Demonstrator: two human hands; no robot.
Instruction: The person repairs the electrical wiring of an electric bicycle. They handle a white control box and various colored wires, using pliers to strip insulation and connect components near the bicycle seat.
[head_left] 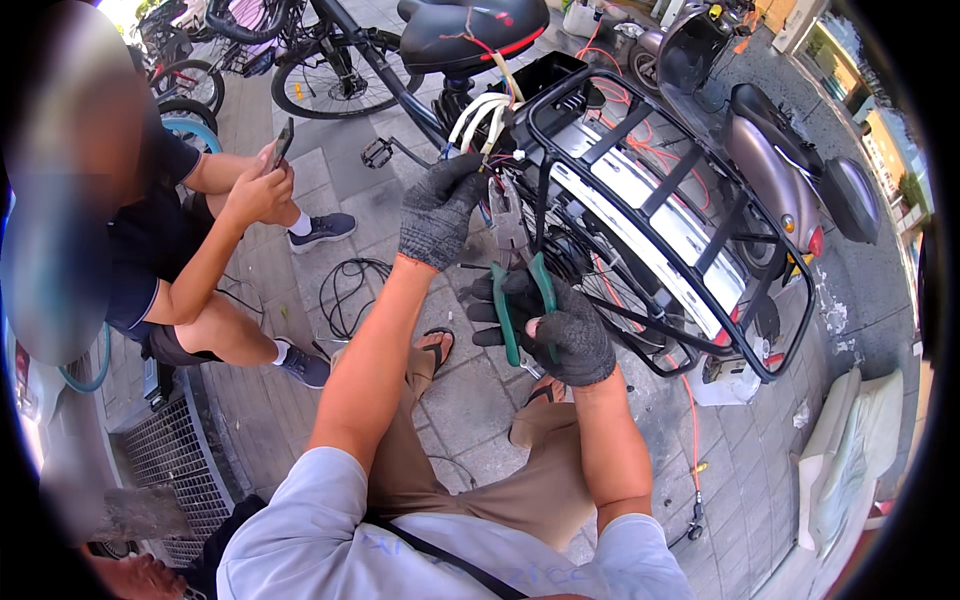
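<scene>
In my left hand (440, 210), in a dark grey knit glove, the fingers pinch thin coloured wires (486, 178) below the bike seat. My right hand (568, 335), gloved the same way, grips a pair of pliers (508, 240) by its green handles, which are spread apart. The metal head of the pliers points up beside the wires, close to my left fingertips. Whether its jaws touch a wire I cannot make out. Thick white cables (484, 118) loop above my left hand, next to the black seat (472, 35). The bike's black rear rack (655, 125) extends to the right.
A person (180, 220) sits at the left holding a phone (283, 145). A black cable (350, 295) lies coiled on the paving. An orange cord (692, 430) runs under the bike. A scooter (775, 165) stands at the back right, a pale cushioned piece (850, 460) at the lower right.
</scene>
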